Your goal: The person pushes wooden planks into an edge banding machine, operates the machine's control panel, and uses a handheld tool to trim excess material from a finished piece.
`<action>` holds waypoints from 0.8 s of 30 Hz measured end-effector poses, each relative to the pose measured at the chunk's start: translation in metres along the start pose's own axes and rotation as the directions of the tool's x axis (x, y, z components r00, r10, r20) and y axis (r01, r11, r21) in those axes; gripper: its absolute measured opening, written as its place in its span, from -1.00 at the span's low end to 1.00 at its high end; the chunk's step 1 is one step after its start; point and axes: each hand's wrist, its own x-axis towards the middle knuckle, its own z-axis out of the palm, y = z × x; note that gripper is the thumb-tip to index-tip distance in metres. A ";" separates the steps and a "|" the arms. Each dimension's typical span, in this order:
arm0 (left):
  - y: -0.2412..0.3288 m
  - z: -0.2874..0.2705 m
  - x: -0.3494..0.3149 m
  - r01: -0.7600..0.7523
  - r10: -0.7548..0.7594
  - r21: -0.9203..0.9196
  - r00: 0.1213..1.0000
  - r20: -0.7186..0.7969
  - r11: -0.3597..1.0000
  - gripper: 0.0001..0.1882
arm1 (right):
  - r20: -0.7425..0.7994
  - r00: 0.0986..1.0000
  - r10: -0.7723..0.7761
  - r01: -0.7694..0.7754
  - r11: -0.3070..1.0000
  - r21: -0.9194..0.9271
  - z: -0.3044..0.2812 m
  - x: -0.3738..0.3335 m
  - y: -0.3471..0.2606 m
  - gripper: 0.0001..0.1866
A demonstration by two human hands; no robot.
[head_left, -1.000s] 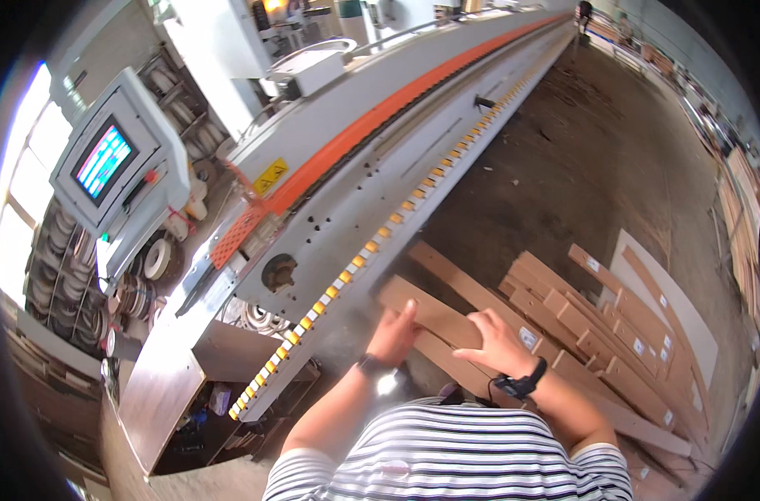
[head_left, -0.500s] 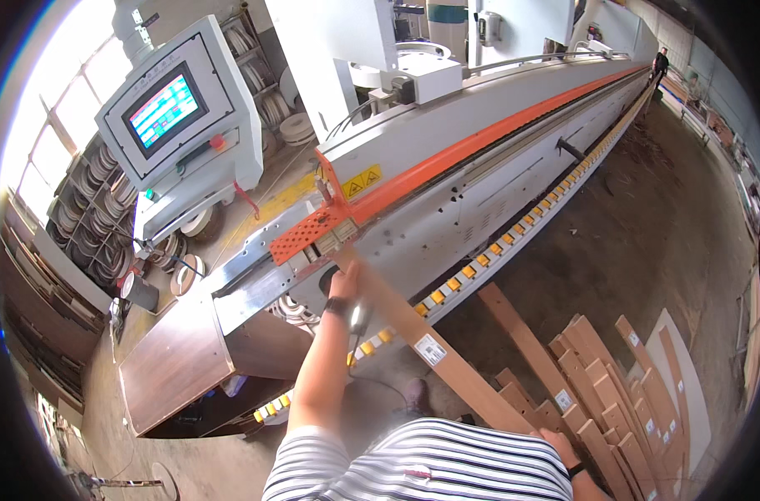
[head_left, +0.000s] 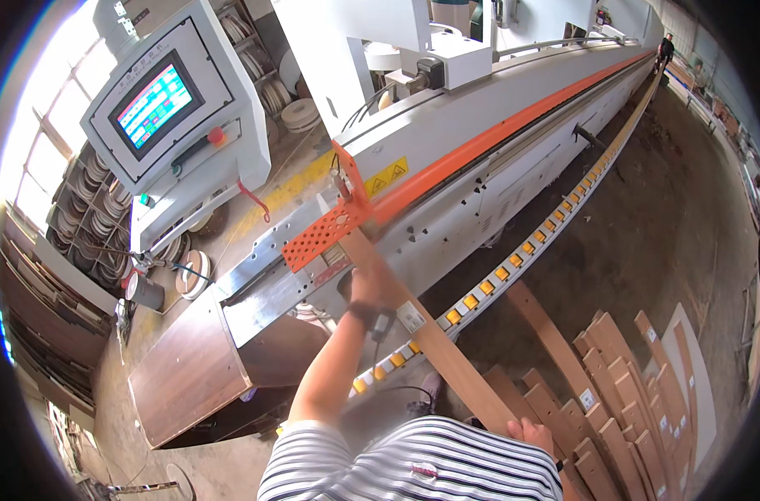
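A long narrow brown wooden board (head_left: 457,361) slants from my body up to the infeed of a long grey edge-banding machine (head_left: 472,125). Its far end meets the machine beside an orange perforated guard plate (head_left: 320,237). My left hand (head_left: 366,288), slightly blurred, is closed on the board's left edge close to that plate. The near end is gripped by my right hand (head_left: 530,433), fingers curled over it. A white label (head_left: 410,317) sits on the board between my hands.
A row of yellow rollers (head_left: 502,273) runs along the machine's near side. Several boards (head_left: 622,392) lean or lie at the right. A control panel (head_left: 167,108) stands at the left, above a brown cabinet-like box (head_left: 188,371). Far off at the right is another person (head_left: 666,48).
The board has slid forward and left, with its far end now at the orange guard. Both hands have moved with it, and my right hand is farther forward. The view has shifted slightly.
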 end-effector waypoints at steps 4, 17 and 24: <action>-0.068 -0.029 0.039 -0.456 0.505 0.389 0.863 -0.027 0.800 -0.37 | 0.061 0.996 0.066 -0.063 0.996 -0.055 -0.008 0.007 -0.026 -0.50; -0.059 -0.049 0.094 -0.427 0.419 0.877 0.853 0.311 0.219 -0.49 | 0.077 0.994 0.081 -0.081 0.997 0.009 -0.003 0.013 -0.025 -0.42; -0.018 -0.037 0.047 -0.356 0.194 0.615 0.929 0.315 0.704 -0.55 | 0.096 0.995 0.024 -0.045 0.974 0.222 0.025 0.003 -0.011 -0.55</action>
